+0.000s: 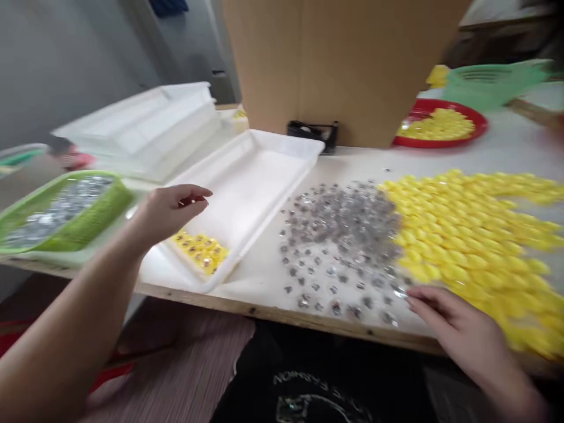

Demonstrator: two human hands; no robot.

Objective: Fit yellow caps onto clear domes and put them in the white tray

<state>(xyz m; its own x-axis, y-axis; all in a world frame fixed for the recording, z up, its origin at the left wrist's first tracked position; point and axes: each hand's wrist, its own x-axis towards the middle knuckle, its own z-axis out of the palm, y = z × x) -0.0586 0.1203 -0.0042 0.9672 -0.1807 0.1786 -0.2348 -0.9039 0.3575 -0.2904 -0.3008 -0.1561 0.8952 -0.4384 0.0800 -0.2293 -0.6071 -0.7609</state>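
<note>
My left hand [170, 211] hovers over the near left part of a white plastic tray [282, 208]. Its thumb and forefinger are slightly apart, with nothing visible between them. Below it, in the tray's near corner, lie several yellow pieces with shiny centres [201, 254]. At the right, my right hand [460, 329] pinches a small shiny clear piece [400, 292] between thumb and forefinger, just above the table. Beside that hand spreads a heap of small clear-and-silver pieces [348, 217]. A wide layer of yellow oval pieces [467, 235] lies to its right.
A green basket [106, 205] of silvery pieces stands at the left. Behind it are stacked translucent trays [154, 129]. A cardboard sheet [343, 64] rises at the back, with a black tape dispenser [328, 136] at its foot. A red plate [480, 126] holds yellow pieces.
</note>
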